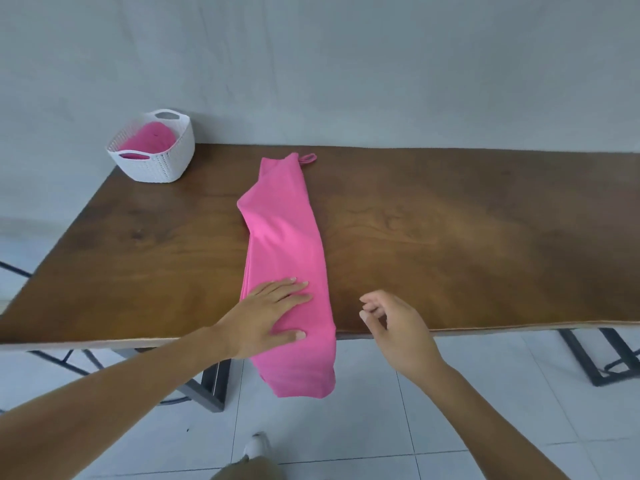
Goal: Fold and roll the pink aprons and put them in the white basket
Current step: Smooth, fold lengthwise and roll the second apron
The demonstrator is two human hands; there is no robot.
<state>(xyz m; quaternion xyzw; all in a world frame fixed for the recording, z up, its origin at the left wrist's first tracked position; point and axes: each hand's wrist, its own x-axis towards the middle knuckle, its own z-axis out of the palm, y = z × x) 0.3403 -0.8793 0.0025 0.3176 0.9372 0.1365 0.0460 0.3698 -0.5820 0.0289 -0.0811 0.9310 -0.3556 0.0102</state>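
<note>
the pink apron (287,244), folded into a long strip, lies across the wooden table (450,237) with its near end hanging over the edge. the left hand (266,313) presses flat on it, fingers straight. the right hand (398,323) hovers just beside it, fingers loosely curled, holding nothing. the white basket (152,150) sits at the far left corner, pink cloth inside.

No text, label, brand, number or sign can be read anywhere in view.

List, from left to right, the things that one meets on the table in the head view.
basket → apron → right hand
</note>
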